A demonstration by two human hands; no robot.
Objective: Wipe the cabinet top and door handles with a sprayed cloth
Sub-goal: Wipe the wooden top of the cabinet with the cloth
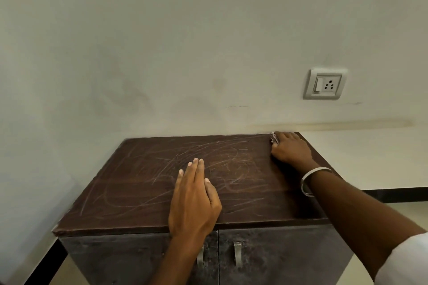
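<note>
Cabinet top (143, 192): dark brown board filling the lower middle of the frame, its surface covered in pale curved scratches and smears
Right hand (290, 148): at the far right corner of the top, in the right middle of the frame, fingers curled down and closed over the cloth, pressing it to the board close to the wall
Cloth (274, 138): only a small bunched edge shows, poking out at the upper left of the right hand's fingers; it touches the board at the back edge, and the rest is hidden under the hand
Left hand (194, 196): lies flat and open on the front centre of the top, fingers together and pointing away toward the wall, holding nothing, the heel at the front edge
Bangle (310, 178): thin silver ring around the right wrist
Sleeve (407, 261): white fabric on the right arm at the lower right corner of the frame
Door handles (237, 253): two short metal pulls on the grey doors below the front edge, either side of the seam; the left one is partly behind the left wrist
Wall socket (325, 84): white plate with switch, upper right of the cabinet, on the pale wall (162, 41)
</note>
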